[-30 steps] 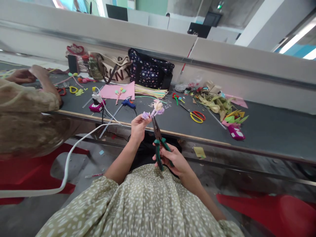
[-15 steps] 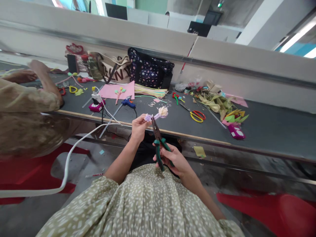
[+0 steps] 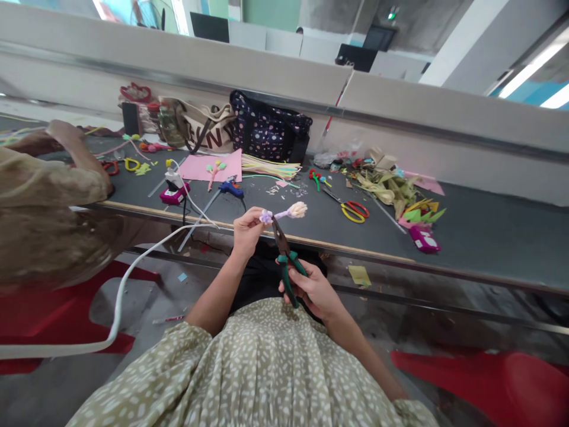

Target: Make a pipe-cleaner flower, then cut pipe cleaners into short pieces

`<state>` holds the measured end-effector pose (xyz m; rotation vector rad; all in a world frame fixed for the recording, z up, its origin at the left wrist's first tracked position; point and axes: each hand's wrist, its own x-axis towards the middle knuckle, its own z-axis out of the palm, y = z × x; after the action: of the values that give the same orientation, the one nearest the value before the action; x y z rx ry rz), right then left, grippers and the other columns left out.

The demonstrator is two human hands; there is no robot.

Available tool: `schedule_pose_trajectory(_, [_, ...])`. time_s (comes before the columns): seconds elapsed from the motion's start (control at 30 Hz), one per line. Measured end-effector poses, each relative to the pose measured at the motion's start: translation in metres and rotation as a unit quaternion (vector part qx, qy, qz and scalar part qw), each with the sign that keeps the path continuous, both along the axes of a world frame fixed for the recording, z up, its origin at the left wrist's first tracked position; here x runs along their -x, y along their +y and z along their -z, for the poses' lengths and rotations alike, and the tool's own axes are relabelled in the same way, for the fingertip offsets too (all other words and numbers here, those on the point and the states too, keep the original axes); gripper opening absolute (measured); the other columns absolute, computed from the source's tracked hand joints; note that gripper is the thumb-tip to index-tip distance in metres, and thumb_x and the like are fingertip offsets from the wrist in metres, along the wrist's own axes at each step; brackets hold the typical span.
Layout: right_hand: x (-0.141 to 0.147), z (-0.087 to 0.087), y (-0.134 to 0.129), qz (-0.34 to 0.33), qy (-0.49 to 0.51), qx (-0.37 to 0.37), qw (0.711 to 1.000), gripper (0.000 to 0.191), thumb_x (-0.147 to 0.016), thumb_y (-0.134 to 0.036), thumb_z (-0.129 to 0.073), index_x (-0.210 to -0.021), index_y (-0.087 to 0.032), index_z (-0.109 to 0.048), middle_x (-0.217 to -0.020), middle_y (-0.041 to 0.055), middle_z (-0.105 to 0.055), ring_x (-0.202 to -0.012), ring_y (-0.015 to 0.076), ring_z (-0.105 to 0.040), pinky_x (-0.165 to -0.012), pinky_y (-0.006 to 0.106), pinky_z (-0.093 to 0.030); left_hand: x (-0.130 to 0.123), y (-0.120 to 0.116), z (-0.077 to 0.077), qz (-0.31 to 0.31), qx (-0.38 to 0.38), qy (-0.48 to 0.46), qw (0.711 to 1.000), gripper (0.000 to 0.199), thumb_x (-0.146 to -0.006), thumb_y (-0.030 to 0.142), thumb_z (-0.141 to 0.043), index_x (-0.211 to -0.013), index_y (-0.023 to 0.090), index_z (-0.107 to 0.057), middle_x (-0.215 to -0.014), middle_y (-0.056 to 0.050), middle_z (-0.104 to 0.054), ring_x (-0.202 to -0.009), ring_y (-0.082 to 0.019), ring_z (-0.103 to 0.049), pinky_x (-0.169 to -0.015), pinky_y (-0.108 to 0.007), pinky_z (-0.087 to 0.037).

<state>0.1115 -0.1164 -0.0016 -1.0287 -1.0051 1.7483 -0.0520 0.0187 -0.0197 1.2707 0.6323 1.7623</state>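
Note:
Between the fingertips of my left hand [image 3: 247, 232] is a small purple and cream craft flower piece [image 3: 297, 210]. Its lilac part lies at the fingertips and a cream bud sticks out to the right on a lilac stem. My right hand [image 3: 311, 289] is wrapped round the green handles of the pliers [image 3: 288, 261]. The dark jaws point up and touch the lilac part beside my left fingertips. Whether the jaws are fully closed on it is too small to tell. Both hands are just in front of the table's edge.
On the table [image 3: 489, 237] lie a blue glue gun [image 3: 231, 187], scissors [image 3: 354, 212], pink paper [image 3: 191, 168], pipe cleaners [image 3: 271, 167] and a magenta box [image 3: 424, 238]. Bags [image 3: 269, 127] stand behind. A white cable [image 3: 122, 284] crosses at left, beside a person's arm [image 3: 82, 148].
The cream bud has turned and shifted slightly right and down. My left hand and the plier tips have moved a little left. The neighbouring person's hand has moved slightly.

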Motion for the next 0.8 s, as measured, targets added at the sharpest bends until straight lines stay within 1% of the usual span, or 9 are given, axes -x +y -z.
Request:
schedule_pose_trajectory(0.2, [0.0010,0.0047,0.0007,0.034,-0.034,-0.033,0.998,0.037,-0.080,-0.046,-0.072,-0.103,-0.017,-0.065,-0.067,0.0002,-0.066,-0.050,0.0122,-0.059,-0.049,0.025,-0.051,0.0003,-0.0015,-0.0006,-0.006,-0.008,-0.002,1.000,0.009,-0.064,0.016,-0.079,-0.071,0.020,-0.075,-0.081,-0.003,-0.065,-0.071,-0.011,-0.056,-0.059,-0.021,-0.042])
schedule_pose_trajectory(0.3, [0.0007,0.0062,0.0015,0.036,-0.039,-0.041,0.998,0.033,-0.080,-0.044,-0.072,-0.098,-0.018,-0.065,-0.068,0.0005,-0.066,-0.050,0.0122,-0.060,-0.049,0.026,-0.052,-0.0002,-0.0017,-0.0015,-0.012,-0.005,0.001,1.000,0.009,-0.063,0.016,-0.079,-0.070,0.020,-0.075,-0.080,-0.003,-0.065,-0.070,-0.011,-0.056,-0.058,-0.021,-0.042])
schedule_pose_trajectory(0.43, [0.0006,0.0059,0.0011,0.017,0.010,-0.025,0.999,0.033,-0.079,-0.040,-0.074,-0.102,-0.019,-0.066,-0.073,0.0002,-0.064,-0.071,0.0191,-0.069,-0.058,0.030,-0.058,0.0003,-0.0012,-0.0033,-0.007,-0.004,-0.005,1.000,0.009,-0.063,0.017,-0.080,-0.070,0.020,-0.075,-0.080,-0.003,-0.066,-0.071,-0.012,-0.058,-0.061,-0.022,-0.044])
schedule_pose_trajectory(0.5, [0.0003,0.0057,0.0002,0.008,0.026,-0.018,0.999,0.033,-0.079,-0.039,-0.074,-0.103,-0.019,-0.066,-0.074,0.0001,-0.062,-0.076,0.0214,-0.070,-0.061,0.034,-0.059,0.0009,-0.0010,-0.0043,0.002,-0.007,-0.016,1.000,0.009,-0.064,0.018,-0.081,-0.070,0.020,-0.075,-0.080,-0.003,-0.066,-0.072,-0.012,-0.058,-0.063,-0.023,-0.046])
schedule_pose_trajectory(0.57, [-0.0004,0.0053,-0.0009,0.001,0.026,-0.010,1.000,0.032,-0.079,-0.039,-0.075,-0.102,-0.018,-0.066,-0.075,0.0007,-0.063,-0.072,0.0206,-0.070,-0.061,0.035,-0.060,0.0015,-0.0010,-0.0052,0.006,-0.004,-0.027,1.000,0.009,-0.064,0.018,-0.082,-0.069,0.019,-0.075,-0.079,-0.003,-0.066,-0.072,-0.012,-0.059,-0.066,-0.024,-0.047])
schedule_pose_trajectory(0.7, [-0.0018,0.0031,-0.0031,-0.013,0.016,-0.004,1.000,0.033,-0.080,-0.041,-0.074,-0.102,-0.018,-0.065,-0.075,0.0025,-0.067,-0.062,0.0180,-0.069,-0.060,0.033,-0.058,0.0018,-0.0015,-0.0068,0.010,0.004,-0.045,0.999,0.011,-0.064,0.021,-0.084,-0.070,0.018,-0.075,-0.080,-0.003,-0.065,-0.073,-0.012,-0.060,-0.069,-0.025,-0.049])
schedule_pose_trajectory(0.8, [-0.0022,0.0016,-0.0041,-0.021,0.018,-0.004,1.000,0.035,-0.080,-0.041,-0.074,-0.104,-0.018,-0.064,-0.076,0.0033,-0.068,-0.062,0.0179,-0.069,-0.060,0.033,-0.058,0.0008,-0.0021,-0.0076,0.026,0.013,-0.065,0.997,0.014,-0.064,0.022,-0.085,-0.071,0.017,-0.075,-0.079,-0.003,-0.065,-0.073,-0.011,-0.060,-0.070,-0.024,-0.050])
